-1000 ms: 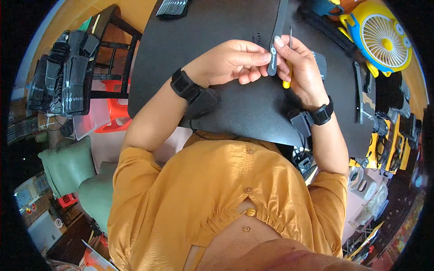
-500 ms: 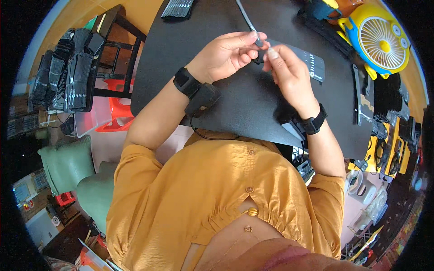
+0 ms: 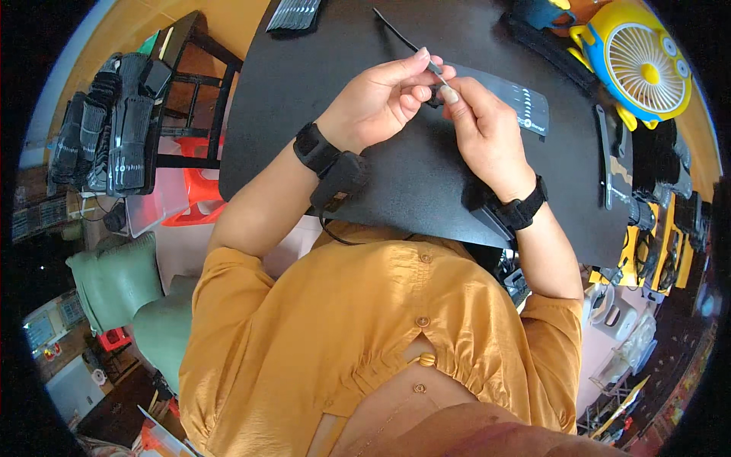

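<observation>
Above the black table, my left hand (image 3: 384, 95) pinches a thin dark strip (image 3: 397, 33) between thumb and fingers. The strip's long end points away to the far left, and its near end looks pale grey. My right hand (image 3: 487, 126) meets it from the right, thumb and forefinger closed on the pale end. Something small and black shows just under the fingers, too hidden to name. Partly behind my right hand lies a flat dark packet (image 3: 529, 107) with a row of white marks.
The black table (image 3: 304, 84) bears a stack of packets (image 3: 294, 14) at the far left. Toward the right are a yellow-and-blue fan (image 3: 646, 72) and a long dark tool (image 3: 604, 156). Bundles of black packets (image 3: 129, 122) sit on a dark stool at left.
The strip's far end has swung left and now shows a narrower, darker side. My right fingertips have come onto its near end, and more of the packet shows.
</observation>
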